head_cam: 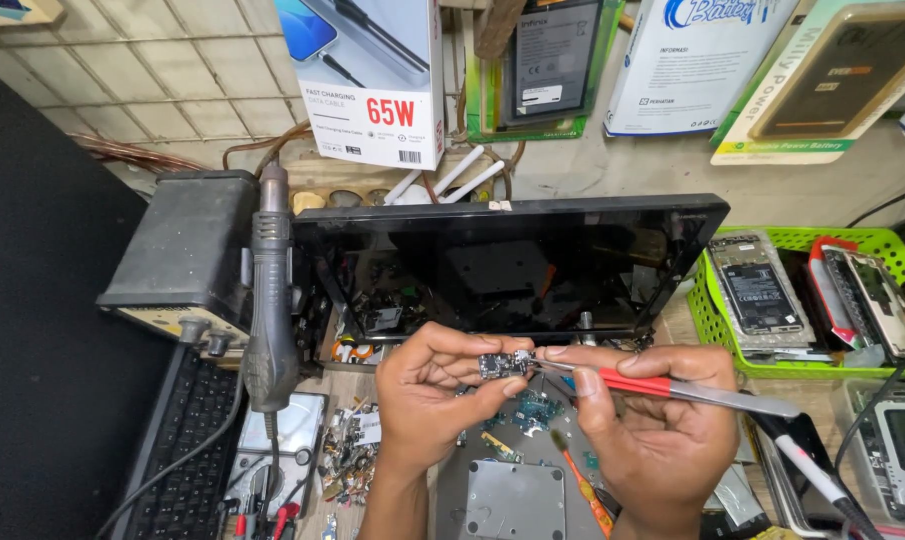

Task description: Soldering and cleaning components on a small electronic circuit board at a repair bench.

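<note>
My left hand (pixel 435 395) pinches a small dark circuit board (pixel 503 365) between thumb and fingers, held up in front of a black screen (pixel 503 262). My right hand (pixel 653 420) grips metal tweezers with a red sleeve (pixel 663 387). The tweezer tips touch the right end of the small board. Below the hands lie a green circuit board (pixel 535 410), a grey metal plate (pixel 518 500) and an orange-handled tool (pixel 583 490) on the bench.
A hot-air handpiece (pixel 270 300) hangs beside a grey station box (pixel 193 250) on the left. A keyboard (pixel 188 470) lies below it. A green basket (pixel 718 325) with opened phones stands at the right. Boxes hang on the wall behind. Loose parts (pixel 348 455) litter the bench.
</note>
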